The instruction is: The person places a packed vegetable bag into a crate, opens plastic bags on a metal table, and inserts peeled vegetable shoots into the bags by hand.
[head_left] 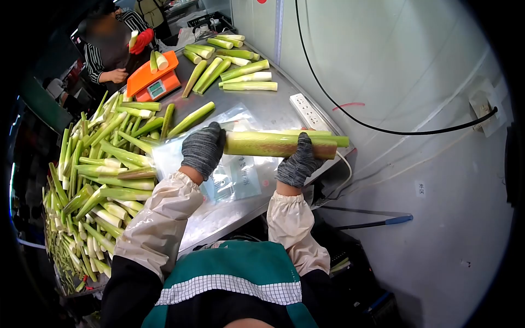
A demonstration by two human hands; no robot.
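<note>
My left hand (203, 148), in a grey knitted glove, is closed round the left end of a bundle of thick green stalks (262, 144). The gloved fingers of my right hand (300, 159) grip the same bundle near its right end. The stalks lie side by side, level above the metal table (273, 106). Beneath my hands, clear plastic bags (232, 177) with printing are spread on the tabletop. A large heap of green and white stalks (104, 180) lies to the left of my left hand.
An orange scale (153, 76) bears two stalks. Small groups of stalks (249, 77) lie at the table's far side. A white power strip (307, 112) is by the right edge, near the wall. Another person (112, 49) in striped sleeves and a red glove stands beyond the scale.
</note>
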